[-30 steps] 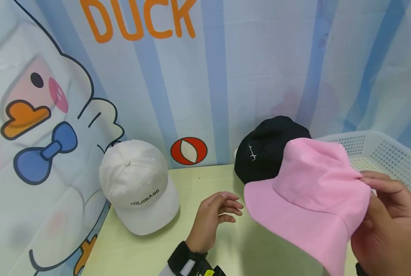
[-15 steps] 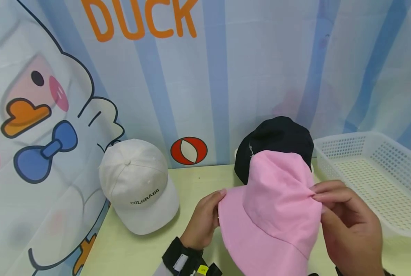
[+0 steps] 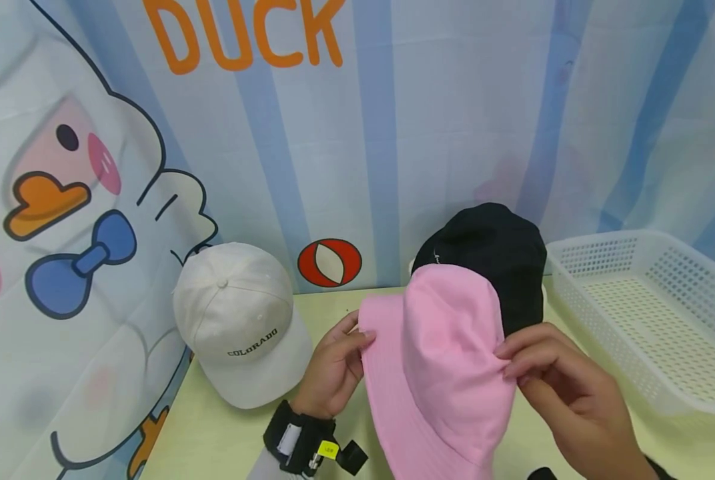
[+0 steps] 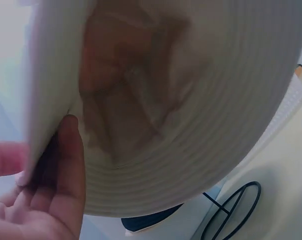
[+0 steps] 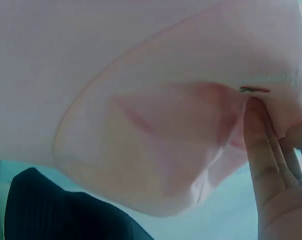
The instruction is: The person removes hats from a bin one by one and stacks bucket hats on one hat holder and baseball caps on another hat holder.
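Both hands hold a pink bucket hat (image 3: 450,353) above the table, its crown up and its brim tilted to the left and down. My left hand (image 3: 331,367) pinches the brim's left edge between thumb and fingers. On the other side, my right hand (image 3: 564,390) pinches a fold of the crown. The left wrist view looks into the hat's underside (image 4: 201,165), with rows of stitching on the brim. In the right wrist view, fingers (image 5: 263,155) grip the cloth beside a small dark mark. Behind the hat, a black cap (image 3: 495,247) is partly hidden.
A white cap (image 3: 237,313) lettered COLORADO rests at the table's left. At the right stands a white perforated plastic basket (image 3: 636,363). A printed cloth backdrop (image 3: 453,120) rises behind the pale yellow table (image 3: 213,440).
The pink hat has moved left, away from the basket, and turned. My left hand, free at first, has taken hold of its brim. The right hand keeps its pinch on the crown.
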Available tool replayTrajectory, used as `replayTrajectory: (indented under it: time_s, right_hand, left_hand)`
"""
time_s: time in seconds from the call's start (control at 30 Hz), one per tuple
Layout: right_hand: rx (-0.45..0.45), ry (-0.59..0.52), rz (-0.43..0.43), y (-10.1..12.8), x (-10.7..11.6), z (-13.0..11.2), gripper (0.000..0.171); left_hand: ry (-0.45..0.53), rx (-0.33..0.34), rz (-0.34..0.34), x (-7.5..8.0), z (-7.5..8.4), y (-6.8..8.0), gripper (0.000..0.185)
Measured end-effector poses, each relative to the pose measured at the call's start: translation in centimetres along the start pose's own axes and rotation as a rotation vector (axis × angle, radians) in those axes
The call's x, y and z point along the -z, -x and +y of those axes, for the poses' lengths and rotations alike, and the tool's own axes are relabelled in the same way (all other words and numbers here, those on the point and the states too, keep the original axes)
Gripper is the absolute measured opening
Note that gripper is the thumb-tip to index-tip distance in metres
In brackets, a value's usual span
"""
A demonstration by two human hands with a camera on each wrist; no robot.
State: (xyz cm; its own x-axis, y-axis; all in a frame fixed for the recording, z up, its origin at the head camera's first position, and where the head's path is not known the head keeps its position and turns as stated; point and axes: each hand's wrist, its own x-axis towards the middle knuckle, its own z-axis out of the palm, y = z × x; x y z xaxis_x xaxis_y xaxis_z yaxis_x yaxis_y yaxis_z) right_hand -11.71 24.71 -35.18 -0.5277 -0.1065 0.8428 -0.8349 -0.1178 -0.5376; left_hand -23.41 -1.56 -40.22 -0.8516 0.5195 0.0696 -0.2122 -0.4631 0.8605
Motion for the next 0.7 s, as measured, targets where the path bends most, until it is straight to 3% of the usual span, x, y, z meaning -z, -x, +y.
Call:
replayTrajectory:
  time_s: [0.07,0.27,0.43,0.53,0.7]
  right_hand:
    - [0.014,0.017,-0.009,0.0,-0.1,0.3,0.031]
    - [-0.054,0.101,0.015,0.4,-0.4,0.6,0.041]
    - [-0.086,0.063,-0.033,0.9,-1.4,1.5,0.038]
    - [-0.104,0.047,-0.119,1.1,-2.3,1.9,0.035]
    - [-0.166,0.097,-0.225,1.3,-3.3,1.8,0.038]
  left_hand:
    - [0.030,-0.021,-0.013,0.1,0.1,0.0,0.042]
    - [0.087,-0.059,-0.048,0.1,0.3,0.0,0.044]
    - [0.083,-0.041,-0.068,-0.1,-0.2,0.0,0.044]
    - [0.091,-0.034,-0.038,-0.3,-0.7,0.0,0.039]
    - [0.147,-0.056,0.076,-0.4,-0.9,0.0,0.034]
